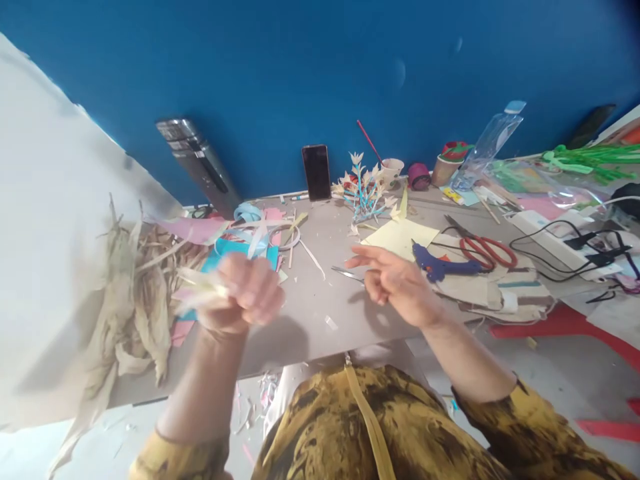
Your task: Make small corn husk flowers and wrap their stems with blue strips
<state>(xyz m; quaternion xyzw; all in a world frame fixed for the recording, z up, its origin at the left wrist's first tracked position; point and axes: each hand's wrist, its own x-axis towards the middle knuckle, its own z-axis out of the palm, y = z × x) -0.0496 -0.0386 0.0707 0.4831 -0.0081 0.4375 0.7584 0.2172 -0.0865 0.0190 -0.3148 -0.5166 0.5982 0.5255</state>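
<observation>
My left hand (pixel 245 293), blurred by motion, is closed around a pale strip bundle (pixel 203 291) that sticks out on its left side. Behind it lies a blue sheet (pixel 273 257) with light blue ribbon (pixel 247 213). My right hand (pixel 395 283) is over the table (pixel 320 347), index finger stretched out, other fingers partly curled, and part of a pair of metal scissors or tweezers (pixel 347 274) shows beside it. A blue glue gun (pixel 445 265) lies just right of that hand, near a pale yellow sheet (pixel 403 237).
Dried husks (pixel 150 307) hang over the left edge. A grey cylinder (pixel 203 167), a phone (pixel 317 172), a flower piece (pixel 365 193) and a paper cup (pixel 391 172) stand at the wall. Red-handled scissors (pixel 487 253), a bottle (pixel 487 147) and a power strip (pixel 565 247) are right.
</observation>
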